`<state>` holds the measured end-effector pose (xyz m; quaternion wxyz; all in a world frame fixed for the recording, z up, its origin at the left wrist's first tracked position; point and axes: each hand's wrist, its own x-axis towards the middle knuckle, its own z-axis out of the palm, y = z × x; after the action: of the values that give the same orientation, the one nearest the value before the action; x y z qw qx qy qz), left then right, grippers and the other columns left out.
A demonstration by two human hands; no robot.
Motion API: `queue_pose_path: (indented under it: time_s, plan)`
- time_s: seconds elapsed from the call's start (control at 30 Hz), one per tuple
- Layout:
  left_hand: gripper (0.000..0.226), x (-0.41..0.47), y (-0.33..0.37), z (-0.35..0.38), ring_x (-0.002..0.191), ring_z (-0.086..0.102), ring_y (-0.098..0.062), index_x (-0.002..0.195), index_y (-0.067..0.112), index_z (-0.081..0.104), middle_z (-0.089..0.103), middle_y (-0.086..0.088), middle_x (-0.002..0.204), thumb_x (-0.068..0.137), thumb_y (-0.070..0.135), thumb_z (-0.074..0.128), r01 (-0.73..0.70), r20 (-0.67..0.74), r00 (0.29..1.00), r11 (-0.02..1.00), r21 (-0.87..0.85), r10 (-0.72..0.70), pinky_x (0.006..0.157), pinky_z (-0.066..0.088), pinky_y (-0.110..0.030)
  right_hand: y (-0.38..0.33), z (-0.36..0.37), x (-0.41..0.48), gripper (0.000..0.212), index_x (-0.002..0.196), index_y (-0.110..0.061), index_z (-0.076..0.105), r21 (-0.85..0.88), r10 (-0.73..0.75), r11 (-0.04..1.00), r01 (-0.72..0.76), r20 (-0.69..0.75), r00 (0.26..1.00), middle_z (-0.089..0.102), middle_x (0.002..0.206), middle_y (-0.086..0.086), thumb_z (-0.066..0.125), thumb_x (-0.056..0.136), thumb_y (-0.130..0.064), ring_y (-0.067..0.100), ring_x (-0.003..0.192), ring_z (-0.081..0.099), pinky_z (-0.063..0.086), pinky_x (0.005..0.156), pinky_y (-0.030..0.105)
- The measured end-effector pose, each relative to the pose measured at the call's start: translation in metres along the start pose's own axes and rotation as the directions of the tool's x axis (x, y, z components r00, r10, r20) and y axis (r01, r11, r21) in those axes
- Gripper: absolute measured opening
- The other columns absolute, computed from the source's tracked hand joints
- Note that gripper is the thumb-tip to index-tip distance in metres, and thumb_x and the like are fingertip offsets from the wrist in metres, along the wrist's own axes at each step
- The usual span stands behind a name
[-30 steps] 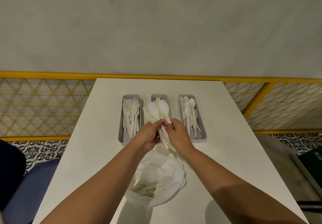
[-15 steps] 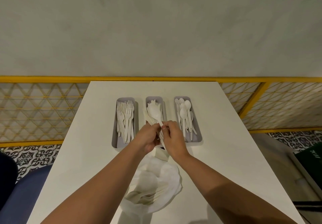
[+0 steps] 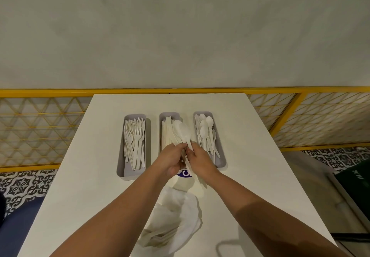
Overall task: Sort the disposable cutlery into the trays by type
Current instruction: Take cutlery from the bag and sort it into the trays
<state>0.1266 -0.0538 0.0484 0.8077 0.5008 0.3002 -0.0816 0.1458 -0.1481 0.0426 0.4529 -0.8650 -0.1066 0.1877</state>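
Three grey trays stand side by side on the white table [image 3: 250, 156]. The left tray [image 3: 122, 166] holds forks, the middle tray [image 3: 170, 115] holds knives, the right tray [image 3: 220, 156] holds spoons. My left hand [image 3: 170, 161] and my right hand [image 3: 198, 160] meet over the near end of the middle tray. Together they grip a bunch of white cutlery [image 3: 183, 131] by the handles, with two spoon bowls on top pointing away. A clear plastic bag [image 3: 174, 226] with more white cutlery lies near me between my forearms.
A yellow metal lattice railing [image 3: 320, 116] runs behind and beside the table in front of a grey wall. A blue seat [image 3: 18, 226] is at the lower left. A blue and white label [image 3: 185, 173] shows under my hands.
Both hands stay together over the middle tray while fingering through the bunch. Two spoon bowls now show side by side on top of it, where half a second ago a single one showed.
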Motion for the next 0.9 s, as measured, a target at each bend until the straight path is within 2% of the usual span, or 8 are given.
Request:
queue_pose_path:
  time_s: [0.1,0.17,0.3,0.47,0.57,0.7,0.8,0.9]
  plan:
    - [0.019,0.005,0.003,0.005,0.07,0.062,-0.02,0.104,0.006,0.06,0.064,-0.01,0.086,0.097,0.01,0.042,0.015,0.038,0.999,0.998,-0.054,-0.012,0.062,0.053,-0.033,0.007,-0.005,0.014,0.02,0.11,-0.007,0.046,0.079,0.104,0.992,-0.099,-0.061,0.993,0.061,0.102,0.017,0.034,0.099,-0.018,0.031,0.092,0.059,0.05,0.087,0.045]
    - [0.02,0.009,0.006,0.005,0.067,0.064,-0.018,0.102,0.006,0.059,0.063,-0.008,0.088,0.098,0.011,0.04,0.013,0.049,0.999,0.998,-0.059,-0.01,0.058,0.053,-0.032,0.011,-0.014,0.024,0.011,0.103,-0.007,0.043,0.158,0.182,0.973,-0.167,-0.089,0.979,0.058,0.095,0.018,0.036,0.097,-0.013,0.028,0.082,0.056,0.049,0.076,0.041]
    - [0.019,0.015,0.009,0.0,0.08,0.064,-0.02,0.102,0.008,0.056,0.063,-0.008,0.088,0.1,0.013,0.037,0.012,0.062,0.998,0.999,-0.039,-0.009,0.072,0.051,-0.036,0.03,-0.034,0.05,0.036,0.126,-0.007,0.042,0.184,0.305,0.943,-0.278,-0.144,0.941,0.059,0.099,0.019,0.038,0.09,-0.002,0.026,0.083,0.054,0.05,0.073,0.038]
    - [0.019,0.019,0.006,-0.009,0.066,0.062,-0.016,0.116,0.004,0.048,0.065,-0.011,0.084,0.1,0.01,0.038,0.009,0.098,0.995,0.997,-0.077,-0.001,0.072,0.052,-0.032,0.05,-0.038,0.069,0.037,0.124,0.0,0.049,0.125,0.403,0.913,-0.388,-0.132,0.905,0.052,0.096,0.012,0.037,0.09,0.002,0.024,0.086,0.05,0.042,0.071,0.029]
    - [0.018,0.021,0.003,-0.014,0.07,0.063,-0.016,0.103,0.007,0.054,0.069,-0.009,0.083,0.101,0.01,0.036,0.013,0.132,0.991,0.997,-0.077,-0.003,0.073,0.052,-0.031,0.058,-0.034,0.072,0.034,0.123,0.001,0.049,0.056,0.394,0.919,-0.39,-0.134,0.909,0.055,0.108,0.018,0.037,0.092,0.003,0.028,0.095,0.053,0.04,0.074,0.028]
    - [0.022,0.021,0.003,-0.018,0.083,0.067,-0.018,0.1,0.008,0.059,0.073,-0.005,0.082,0.1,0.009,0.037,0.022,0.176,0.984,0.997,-0.074,-0.009,0.079,0.053,-0.031,0.06,-0.027,0.075,0.017,0.085,-0.006,0.053,-0.072,0.307,0.943,-0.326,-0.192,0.932,0.048,0.102,0.015,0.042,0.087,0.008,0.029,0.096,0.052,0.041,0.066,0.023]
    - [0.023,0.021,0.003,-0.018,0.089,0.066,-0.018,0.102,0.009,0.06,0.072,-0.006,0.09,0.1,0.01,0.037,0.029,0.189,0.982,0.996,-0.083,-0.013,0.08,0.052,-0.032,0.058,-0.028,0.072,0.038,0.125,0.003,0.046,-0.193,0.238,0.94,-0.281,-0.218,0.946,0.037,0.131,0.018,0.046,0.087,0.007,0.035,0.117,0.047,0.043,0.094,0.033]
    - [0.023,0.022,0.003,-0.019,0.092,0.065,-0.02,0.102,0.009,0.06,0.07,-0.007,0.094,0.1,0.012,0.037,0.025,0.182,0.983,0.996,-0.09,-0.008,0.087,0.05,-0.034,0.048,-0.028,0.066,0.042,0.131,-0.002,0.044,-0.175,0.117,0.97,-0.166,-0.263,0.958,0.037,0.134,0.017,0.046,0.089,0.004,0.033,0.121,0.045,0.042,0.102,0.035]
